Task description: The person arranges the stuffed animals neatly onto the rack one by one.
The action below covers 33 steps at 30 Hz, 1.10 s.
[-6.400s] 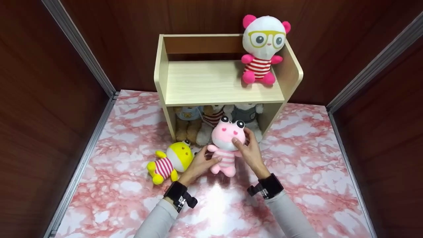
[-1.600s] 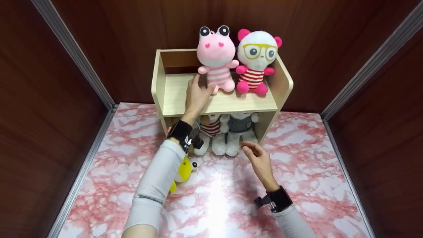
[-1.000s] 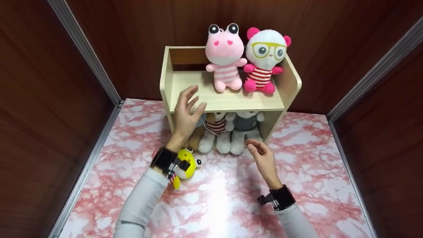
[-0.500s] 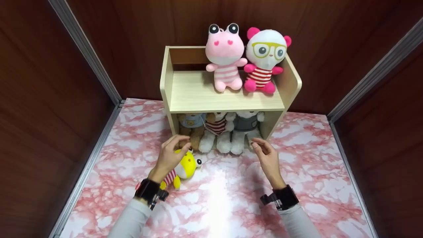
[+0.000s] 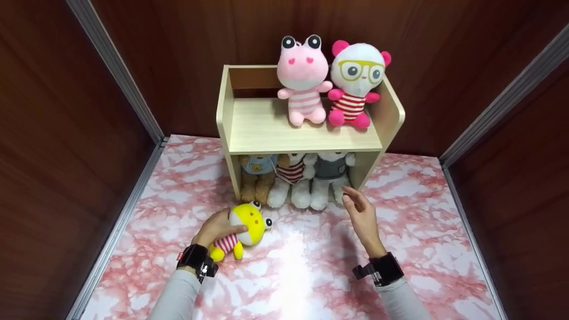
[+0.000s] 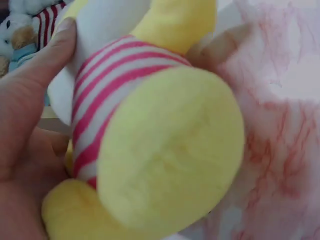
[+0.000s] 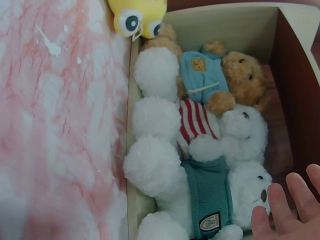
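Note:
My left hand point(image 5: 218, 227) grips a yellow frog plush point(image 5: 254, 224) with a pink-and-white striped body, in front of the shelf's lower left corner. In the left wrist view the thumb lies along the plush's striped body point(image 6: 107, 85), and its round yellow foot point(image 6: 172, 150) fills the foreground. Fingers of that hand pass behind the toy, partly hidden. My right hand point(image 5: 362, 218) hovers before the shelf's lower right side, fingers loosely bent and holding nothing. Up on the top shelf sit a pink frog plush point(image 5: 303, 73) and, beside it, a panda plush point(image 5: 358, 73) with yellow glasses.
The pale wooden two-tier shelf point(image 5: 262, 129) stands against the brown back wall. Its lower compartment holds a brown teddy bear point(image 7: 202, 75), a white plush in red stripes point(image 7: 197, 122) and another in a grey-green top point(image 7: 207, 190). Pink marbled flooring point(image 5: 422, 222) spreads around.
The pink frog plush went from both hands onto the top shelf beside the panda. My left hand then let go, came down and took hold of the yellow frog plush.

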Tool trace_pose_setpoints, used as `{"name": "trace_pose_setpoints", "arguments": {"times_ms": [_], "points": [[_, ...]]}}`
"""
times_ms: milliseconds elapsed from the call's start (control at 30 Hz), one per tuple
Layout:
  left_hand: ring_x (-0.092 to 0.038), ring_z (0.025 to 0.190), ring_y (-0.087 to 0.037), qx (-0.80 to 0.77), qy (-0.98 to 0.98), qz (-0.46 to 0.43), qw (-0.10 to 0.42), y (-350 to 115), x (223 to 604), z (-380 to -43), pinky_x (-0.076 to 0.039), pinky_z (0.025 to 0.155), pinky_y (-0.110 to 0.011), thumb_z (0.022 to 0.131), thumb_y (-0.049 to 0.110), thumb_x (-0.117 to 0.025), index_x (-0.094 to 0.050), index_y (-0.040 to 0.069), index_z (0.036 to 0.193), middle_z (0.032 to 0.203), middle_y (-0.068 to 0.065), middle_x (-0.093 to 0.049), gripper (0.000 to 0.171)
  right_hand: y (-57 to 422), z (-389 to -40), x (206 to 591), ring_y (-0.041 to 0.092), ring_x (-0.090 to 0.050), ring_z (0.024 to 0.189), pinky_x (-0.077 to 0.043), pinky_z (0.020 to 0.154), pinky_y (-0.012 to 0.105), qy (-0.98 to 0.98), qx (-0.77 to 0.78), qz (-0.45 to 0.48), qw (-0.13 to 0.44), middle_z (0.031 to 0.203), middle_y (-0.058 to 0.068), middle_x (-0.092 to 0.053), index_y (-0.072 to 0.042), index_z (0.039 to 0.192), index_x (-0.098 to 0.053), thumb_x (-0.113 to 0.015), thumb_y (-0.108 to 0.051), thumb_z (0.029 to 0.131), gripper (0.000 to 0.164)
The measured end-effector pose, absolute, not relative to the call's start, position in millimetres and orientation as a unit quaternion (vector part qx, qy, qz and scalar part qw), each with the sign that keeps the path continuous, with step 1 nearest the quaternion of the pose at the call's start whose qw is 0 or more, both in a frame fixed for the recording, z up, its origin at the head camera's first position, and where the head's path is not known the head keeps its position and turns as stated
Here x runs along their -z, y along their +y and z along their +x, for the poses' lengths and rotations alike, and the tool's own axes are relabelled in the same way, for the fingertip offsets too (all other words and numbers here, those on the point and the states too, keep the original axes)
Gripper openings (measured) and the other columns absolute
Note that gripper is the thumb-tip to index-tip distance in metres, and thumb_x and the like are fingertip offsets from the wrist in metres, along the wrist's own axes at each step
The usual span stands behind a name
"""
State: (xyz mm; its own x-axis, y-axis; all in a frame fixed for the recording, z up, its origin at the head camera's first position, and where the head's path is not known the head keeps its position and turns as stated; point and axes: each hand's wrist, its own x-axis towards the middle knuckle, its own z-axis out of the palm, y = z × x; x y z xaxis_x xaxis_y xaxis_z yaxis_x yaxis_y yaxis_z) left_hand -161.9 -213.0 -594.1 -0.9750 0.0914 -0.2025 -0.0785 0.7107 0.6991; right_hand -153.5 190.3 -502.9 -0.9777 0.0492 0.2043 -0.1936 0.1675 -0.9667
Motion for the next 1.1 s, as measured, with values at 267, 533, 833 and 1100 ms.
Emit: {"name": "trace_pose_setpoints", "arguments": {"times_ms": [267, 533, 833, 1100], "points": [[-0.065, 0.086, -0.024, -0.370, 0.923, -0.065, 0.087, -206.4, 603.0, -149.1, -0.055, 0.082, -0.044, 0.074, 0.045, -0.092, -0.070, 0.006, 0.122, 0.104, -0.009, -0.074, 0.066, 193.8, -162.3, 521.4, 0.034, -0.058, 0.125, -0.047, 0.098, 0.021, -0.766, -0.635, 0.039, 0.091, 0.138, 0.022, -0.063, 0.007, 0.135, -0.062, -0.061, -0.011, 0.105, 0.035], [-0.066, 0.096, -0.025, -0.433, 0.899, -0.065, 0.031, -193.0, 589.6, -140.1, -0.053, 0.091, -0.044, 0.074, 0.043, -0.093, -0.069, 0.011, 0.131, 0.118, -0.009, -0.074, 0.070, 201.5, -167.6, 541.6, 0.021, -0.062, 0.122, -0.049, 0.098, 0.022, -0.758, -0.643, 0.048, 0.104, 0.138, 0.014, -0.065, -0.001, 0.135, -0.065, -0.063, -0.016, 0.105, 0.034], [-0.065, 0.088, -0.023, -0.497, 0.865, -0.064, -0.023, -144.5, 566.3, -139.1, -0.056, 0.084, -0.042, 0.075, 0.045, -0.092, -0.068, 0.008, 0.126, 0.107, -0.009, -0.073, 0.067, 194.2, -165.8, 536.0, 0.040, -0.056, 0.129, -0.048, 0.100, 0.023, -0.749, -0.653, 0.058, 0.094, 0.140, 0.020, -0.061, 0.004, 0.137, -0.061, -0.061, -0.008, 0.105, 0.035], [-0.067, 0.089, -0.026, -0.524, 0.847, -0.049, -0.068, -110.0, 555.2, -143.6, -0.057, 0.082, -0.044, 0.076, 0.039, -0.093, -0.066, 0.005, 0.124, 0.106, -0.011, -0.074, 0.065, 178.7, -154.6, 517.7, 0.043, -0.058, 0.126, -0.048, 0.101, 0.022, -0.744, -0.659, 0.065, 0.091, 0.138, 0.027, -0.061, 0.010, 0.136, -0.059, -0.060, -0.007, 0.105, 0.035]]}}
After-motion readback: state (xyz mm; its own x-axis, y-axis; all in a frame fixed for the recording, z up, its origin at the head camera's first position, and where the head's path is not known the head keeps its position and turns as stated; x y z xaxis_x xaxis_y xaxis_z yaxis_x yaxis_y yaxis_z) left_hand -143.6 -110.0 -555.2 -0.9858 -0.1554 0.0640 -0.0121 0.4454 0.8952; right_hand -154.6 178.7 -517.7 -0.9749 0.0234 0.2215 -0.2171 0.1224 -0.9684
